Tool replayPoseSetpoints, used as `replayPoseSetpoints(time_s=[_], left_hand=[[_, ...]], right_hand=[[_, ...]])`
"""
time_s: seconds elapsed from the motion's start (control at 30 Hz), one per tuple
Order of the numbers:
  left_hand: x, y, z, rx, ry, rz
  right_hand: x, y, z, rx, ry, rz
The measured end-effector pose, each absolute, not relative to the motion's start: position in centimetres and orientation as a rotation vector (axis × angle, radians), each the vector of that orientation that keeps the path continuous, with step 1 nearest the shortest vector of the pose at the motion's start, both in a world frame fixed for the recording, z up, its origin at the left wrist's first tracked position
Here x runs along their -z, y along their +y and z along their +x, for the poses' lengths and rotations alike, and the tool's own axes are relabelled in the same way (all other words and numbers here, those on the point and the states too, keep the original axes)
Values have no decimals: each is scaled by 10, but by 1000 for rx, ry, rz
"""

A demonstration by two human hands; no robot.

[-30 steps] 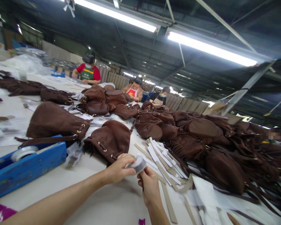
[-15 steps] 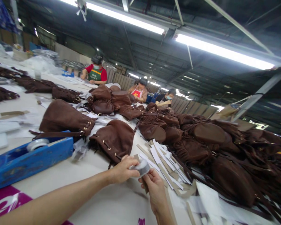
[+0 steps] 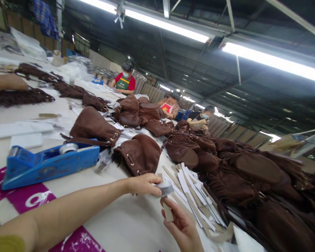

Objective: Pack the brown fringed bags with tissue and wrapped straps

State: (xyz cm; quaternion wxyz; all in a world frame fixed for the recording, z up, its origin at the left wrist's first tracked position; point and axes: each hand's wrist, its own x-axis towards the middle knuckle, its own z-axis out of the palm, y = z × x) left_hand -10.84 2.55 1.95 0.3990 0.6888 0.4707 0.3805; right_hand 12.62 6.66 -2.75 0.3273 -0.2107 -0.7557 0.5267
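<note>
My left hand point(image 3: 145, 184) reaches across from the left, thumb and fingers closed on a small grey, shiny piece point(image 3: 167, 188) that looks wrapped in clear plastic; its exact kind I cannot make out. Just below it, my right hand point(image 3: 182, 225) pinches a short grey-brown cardboard strip point(image 3: 168, 211). Whether the strip touches the grey piece is unclear. Right beyond my left hand lies a brown drawstring bag point(image 3: 140, 154) with gold eyelets. A loose pile of white and grey-brown strips point(image 3: 196, 196) spreads to the right of my hands.
A blue tape dispenser point(image 3: 52, 162) with a roll stands at left, near purple printed plastic point(image 3: 39, 199). Many brown bags point(image 3: 225, 168) are heaped along the right. Another person's arm point(image 3: 5, 82) enters at far left. Several co-workers point(image 3: 124, 82) are farther back.
My hands have drawn slightly apart, and the right fingers now show the cardboard strip more plainly. The view has swung left, and another person's arm has appeared at far left.
</note>
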Motion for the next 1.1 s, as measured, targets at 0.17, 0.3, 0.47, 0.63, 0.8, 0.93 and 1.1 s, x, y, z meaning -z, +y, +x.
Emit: replayPoseSetpoints(time_s=[0.17, 0.3, 0.47, 0.63, 0.8, 0.93, 1.1], left_hand=[[-18, 27, -109, -701, 1270, 2072], [-17, 27, -106, -600, 1263, 2197], [-8, 25, -105, -601, 1274, 2200], [-1, 15, -104, -727, 1321, 2134], [-9, 6, -97, -830, 1320, 2127], [-15, 2, -93, -766, 1327, 2302], [-15, 1, -95, -626, 1301, 2460]], right_hand=[[10, 64, 123, -498, -2328, -551], [2, 49, 114, -260, -2280, -557], [20, 48, 107, -604, -2210, -644], [34, 51, 105, -838, -2088, -733], [32, 49, 104, -911, -2009, -820], [30, 45, 101, -901, -2014, -811], [28, 43, 99, -880, -2073, -743]])
